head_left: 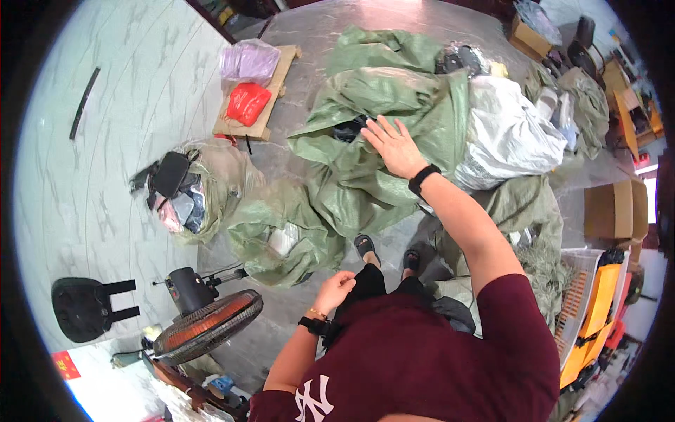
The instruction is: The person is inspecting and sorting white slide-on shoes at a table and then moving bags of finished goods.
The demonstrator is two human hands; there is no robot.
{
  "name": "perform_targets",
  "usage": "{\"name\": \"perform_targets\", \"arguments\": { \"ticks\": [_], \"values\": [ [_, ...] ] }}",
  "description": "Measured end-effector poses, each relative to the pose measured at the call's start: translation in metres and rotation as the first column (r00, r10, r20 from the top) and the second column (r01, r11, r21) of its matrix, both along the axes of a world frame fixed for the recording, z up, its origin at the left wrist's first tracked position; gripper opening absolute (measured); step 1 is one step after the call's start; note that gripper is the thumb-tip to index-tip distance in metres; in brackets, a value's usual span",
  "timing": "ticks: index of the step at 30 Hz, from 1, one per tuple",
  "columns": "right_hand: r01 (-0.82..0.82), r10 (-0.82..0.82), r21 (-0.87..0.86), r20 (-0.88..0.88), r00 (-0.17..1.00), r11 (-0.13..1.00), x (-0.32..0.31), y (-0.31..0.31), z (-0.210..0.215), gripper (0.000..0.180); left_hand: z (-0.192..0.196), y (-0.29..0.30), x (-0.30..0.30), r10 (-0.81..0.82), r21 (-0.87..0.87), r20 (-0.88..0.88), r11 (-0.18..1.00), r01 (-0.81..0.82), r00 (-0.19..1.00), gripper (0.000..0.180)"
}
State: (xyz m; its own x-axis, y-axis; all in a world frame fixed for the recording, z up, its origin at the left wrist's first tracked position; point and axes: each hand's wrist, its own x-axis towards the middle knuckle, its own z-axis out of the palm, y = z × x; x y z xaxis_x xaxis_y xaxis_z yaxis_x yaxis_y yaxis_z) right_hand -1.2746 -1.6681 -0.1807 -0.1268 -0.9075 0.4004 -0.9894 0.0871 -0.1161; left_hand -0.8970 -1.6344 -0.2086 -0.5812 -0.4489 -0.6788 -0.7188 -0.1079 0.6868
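A person in a maroon shirt (pixel 436 359) stands over a grey floor (pixel 295 309) strewn with sacks, seen from above. Nearest the body, the left hand (pixel 336 290) hangs at the thigh with its fingers curled loosely inward and nothing visible in them; a dark band and a thin bracelet circle that wrist. Two dark sandals (pixel 365 247) show just beyond it. To the left, a floor fan (pixel 208 325) with an orange grille stands beside a black pad with straps (pixel 84 307).

Farther out, the right arm stretches forward, a black watch (pixel 423 177) on its wrist. The right hand (pixel 394 144) lies flat, fingers spread and open, palm down on the large green woven sack (pixel 380 105), which is heaped in the middle of the floor straight ahead of the person; the hand presses on the cloth and grips nothing. A dark object (pixel 348 130) peeps from the folds just left of the fingers. A silver-grey sack (pixel 506 137) bulges against the green one's right side.

To the left lie a smaller crumpled green sack (pixel 278 235) and an open sack of dark goods (pixel 186 190). Beyond them, a flat cardboard sheet (pixel 271 95) carries a red packet (pixel 246 103) and a pale purple bag (pixel 249 62). At right stand yellow crates (pixel 598 309) and a cardboard box (pixel 612 209).
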Motion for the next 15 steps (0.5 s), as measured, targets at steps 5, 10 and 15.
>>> {"name": "perform_targets", "arguments": {
  "ticks": [5,10,15],
  "values": [
    [0.086,0.022,0.556,-0.185,0.983,0.827,0.000,-0.034,-0.042,0.014,-0.008,-0.057,-0.001,0.001,-0.078,-0.122,0.997,-0.011,0.992,0.026],
    [-0.043,0.123,0.680,-0.070,0.990,0.732,0.022,0.032,-0.055,0.007,-0.033,-0.106,-0.028,0.062,-0.036,-0.196,0.997,-0.070,0.979,0.029],
    [-0.243,-0.004,0.863,0.273,0.962,0.444,0.054,0.072,-0.014,0.018,-0.035,-0.140,-0.080,0.116,0.010,-0.232,0.993,-0.117,0.966,0.052]
  ]
}}
